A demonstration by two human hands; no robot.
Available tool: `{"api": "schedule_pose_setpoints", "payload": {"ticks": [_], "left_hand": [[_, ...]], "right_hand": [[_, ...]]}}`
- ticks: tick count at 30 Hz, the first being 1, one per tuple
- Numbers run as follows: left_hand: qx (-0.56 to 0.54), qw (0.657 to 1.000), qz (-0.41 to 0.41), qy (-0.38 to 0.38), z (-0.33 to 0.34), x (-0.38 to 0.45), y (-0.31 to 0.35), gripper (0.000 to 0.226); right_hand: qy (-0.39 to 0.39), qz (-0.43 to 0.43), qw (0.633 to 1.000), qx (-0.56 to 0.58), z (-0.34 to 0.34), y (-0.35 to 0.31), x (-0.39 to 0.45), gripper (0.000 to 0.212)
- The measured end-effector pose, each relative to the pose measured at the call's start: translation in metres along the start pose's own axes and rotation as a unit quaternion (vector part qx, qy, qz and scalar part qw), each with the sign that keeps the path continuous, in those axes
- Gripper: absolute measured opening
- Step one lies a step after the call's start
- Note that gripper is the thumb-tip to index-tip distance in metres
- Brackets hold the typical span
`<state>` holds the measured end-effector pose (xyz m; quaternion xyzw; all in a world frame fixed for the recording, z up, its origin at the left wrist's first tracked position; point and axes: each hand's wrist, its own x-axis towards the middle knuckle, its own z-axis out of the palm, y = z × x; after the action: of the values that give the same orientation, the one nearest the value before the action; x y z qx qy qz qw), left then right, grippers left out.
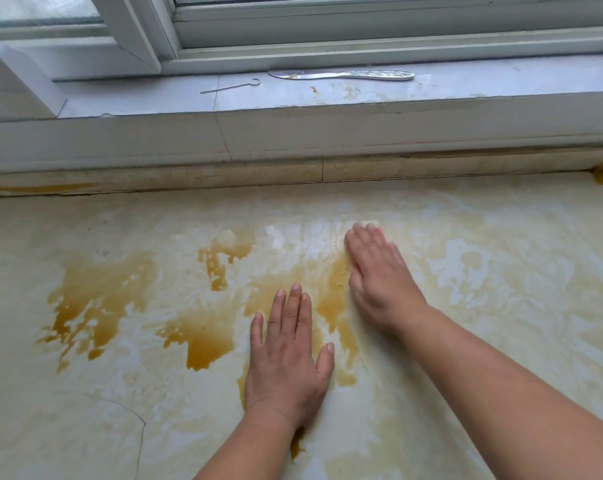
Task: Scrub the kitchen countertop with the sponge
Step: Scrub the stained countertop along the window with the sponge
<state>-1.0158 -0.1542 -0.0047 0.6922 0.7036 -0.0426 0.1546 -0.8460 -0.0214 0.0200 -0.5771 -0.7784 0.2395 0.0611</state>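
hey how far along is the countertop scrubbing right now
Roughly midway. Done: pale smeared streaks cover much of the countertop. In hand: the right hand presses on something pale, probably the sponge, mostly hidden; the left hand rests flat. Left: brown puddles on the left and centre.

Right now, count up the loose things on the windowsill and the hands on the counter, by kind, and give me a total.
Metal knife on the windowsill: 1
Thin wire hook on the windowsill: 1
Hands on the countertop: 2, the left hand flat, the right hand pressing near pale, blurred suds
Total: 4
A sponge cannot be made out clearly.
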Motion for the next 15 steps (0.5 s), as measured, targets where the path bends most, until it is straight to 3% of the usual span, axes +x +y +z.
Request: {"api": "schedule_pose_setpoints", "payload": {"ticks": [4, 6, 12, 15], "left_hand": [[0.001, 1.000, 0.001, -0.001, -0.002, 0.000, 0.001, 0.082], [0.000, 1.000, 0.001, 0.001, -0.003, 0.000, 0.001, 0.082], [0.007, 1.000, -0.004, -0.006, -0.003, 0.000, 0.002, 0.083], [0.008, 1.000, -0.004, -0.006, -0.003, -0.001, 0.001, 0.083]], "right_hand": [[-0.055, -0.139, 0.988, -0.025, 0.016, 0.002, -0.058, 0.068], [-0.069, -0.164, 0.983, -0.040, 0.018, 0.008, -0.067, 0.067], [0.000, -0.020, 1.000, -0.008, -0.005, 0.010, 0.009, 0.067], [0.008, -0.007, 1.000, 0.000, -0.007, 0.001, 0.026, 0.067]]}}
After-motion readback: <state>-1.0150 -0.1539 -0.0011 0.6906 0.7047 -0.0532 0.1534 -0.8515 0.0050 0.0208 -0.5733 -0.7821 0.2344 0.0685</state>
